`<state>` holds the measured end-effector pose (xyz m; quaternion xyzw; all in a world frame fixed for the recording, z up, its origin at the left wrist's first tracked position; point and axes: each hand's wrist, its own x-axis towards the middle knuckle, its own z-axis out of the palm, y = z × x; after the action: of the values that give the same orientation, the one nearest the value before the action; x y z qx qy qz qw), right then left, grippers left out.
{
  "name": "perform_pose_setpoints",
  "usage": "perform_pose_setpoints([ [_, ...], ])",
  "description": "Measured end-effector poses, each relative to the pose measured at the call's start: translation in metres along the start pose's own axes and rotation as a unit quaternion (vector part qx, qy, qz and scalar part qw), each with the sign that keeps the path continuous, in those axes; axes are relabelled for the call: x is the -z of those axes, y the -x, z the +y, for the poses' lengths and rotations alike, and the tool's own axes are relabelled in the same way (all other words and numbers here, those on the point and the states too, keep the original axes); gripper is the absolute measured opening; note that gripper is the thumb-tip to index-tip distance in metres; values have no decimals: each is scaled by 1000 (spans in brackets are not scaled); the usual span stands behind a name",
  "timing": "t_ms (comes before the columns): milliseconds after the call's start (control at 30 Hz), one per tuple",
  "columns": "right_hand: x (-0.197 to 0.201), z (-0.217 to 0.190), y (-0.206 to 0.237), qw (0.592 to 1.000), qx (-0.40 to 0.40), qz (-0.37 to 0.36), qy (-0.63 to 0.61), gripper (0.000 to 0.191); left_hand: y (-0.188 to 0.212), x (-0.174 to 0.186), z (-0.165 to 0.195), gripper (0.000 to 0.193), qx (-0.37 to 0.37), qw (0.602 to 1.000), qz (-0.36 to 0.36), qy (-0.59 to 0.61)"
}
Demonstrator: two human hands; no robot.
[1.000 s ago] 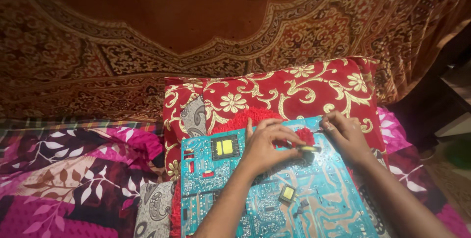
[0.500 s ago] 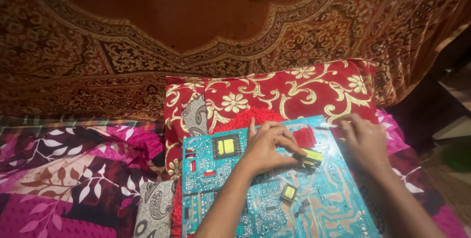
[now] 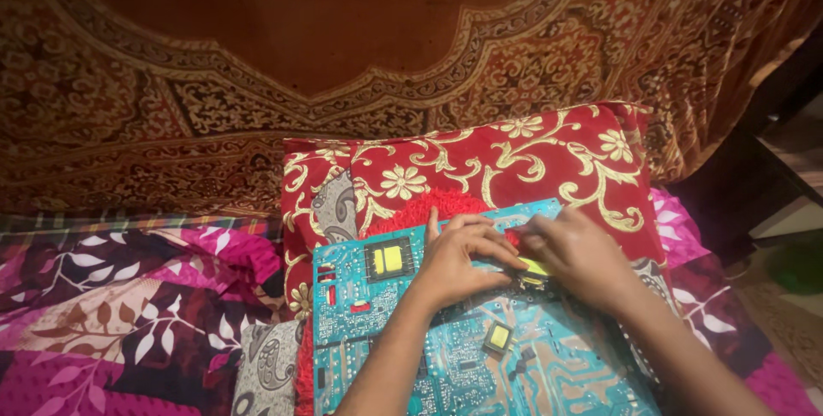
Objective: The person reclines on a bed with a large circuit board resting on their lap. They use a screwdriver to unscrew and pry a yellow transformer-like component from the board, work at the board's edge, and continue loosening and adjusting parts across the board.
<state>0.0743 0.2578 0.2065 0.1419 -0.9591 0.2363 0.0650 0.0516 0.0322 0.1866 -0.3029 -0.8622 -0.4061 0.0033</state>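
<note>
Turquoise printed circuit board (image 3: 446, 356) lies on red gold-flowered pillow (image 3: 480, 167). Left hand (image 3: 459, 257) and right hand (image 3: 579, 257) meet at its 1 o'clock edge, fingers pinching small yellow-topped black component (image 3: 533, 272).

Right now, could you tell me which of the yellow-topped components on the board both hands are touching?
The one at the board's far right, between the left hand and right hand: component. The other two sit untouched.

1 head camera looks steeply down, close over the circuit board (image 3: 480, 356).
</note>
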Motion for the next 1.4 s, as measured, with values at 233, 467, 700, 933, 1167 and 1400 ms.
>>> perform_pose_setpoints([
  [233,-1,8,-13,997,3,-9,-79,28,2,3,1,28,-1,1000,-3,10],
  [467,-14,10,25,874,-82,143,-457,15,1,6,6,43,39,999,10,11],
  [700,-34,10,33,851,-86,163,-492,7,1,5,24,29,97,995,4,-15],
  [933,-36,6,35,819,-112,193,-528,10,6,11,40,32,16,997,50,-56],
  [1167,-35,11,42,865,-129,223,-431,12,-5,-1,71,48,-159,961,28,-223],
  [1400,-32,14,46,900,-116,235,-347,16,-20,-22,87,24,-161,925,46,-340],
])
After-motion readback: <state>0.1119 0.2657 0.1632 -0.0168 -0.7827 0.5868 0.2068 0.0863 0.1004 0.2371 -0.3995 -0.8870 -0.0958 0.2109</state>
